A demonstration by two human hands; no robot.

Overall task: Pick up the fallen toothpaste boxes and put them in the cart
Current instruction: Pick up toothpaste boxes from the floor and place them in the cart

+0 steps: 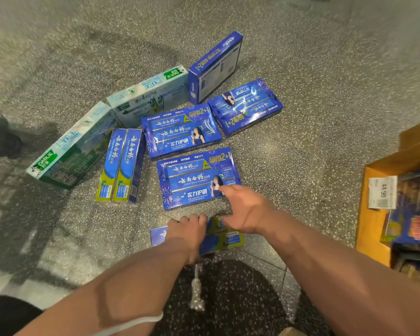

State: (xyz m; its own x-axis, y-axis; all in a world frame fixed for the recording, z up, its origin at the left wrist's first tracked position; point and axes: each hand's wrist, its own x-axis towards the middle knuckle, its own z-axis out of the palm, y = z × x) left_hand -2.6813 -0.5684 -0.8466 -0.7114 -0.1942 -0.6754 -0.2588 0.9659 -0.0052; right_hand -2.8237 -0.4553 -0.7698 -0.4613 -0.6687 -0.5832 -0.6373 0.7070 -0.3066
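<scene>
Several toothpaste boxes lie scattered on the speckled floor. My left hand [188,230] grips a blue and yellow box [224,240] lying nearest to me. My right hand [243,209] holds the near right corner of a flat blue box [192,178], thumb on top. Beyond it lie another flat blue box [180,132], a third one [245,106] to the right and one standing on edge [215,65]. A twin blue and yellow pack [121,164] lies to the left. Two white and green boxes [70,147] [148,94] lie further left. No cart is in view.
An orange shelf [371,214] with a price tag [382,192] and blue goods stands at the right edge. Someone's dark shoe [0,139] is at the left edge. A dark mat lies under my arms.
</scene>
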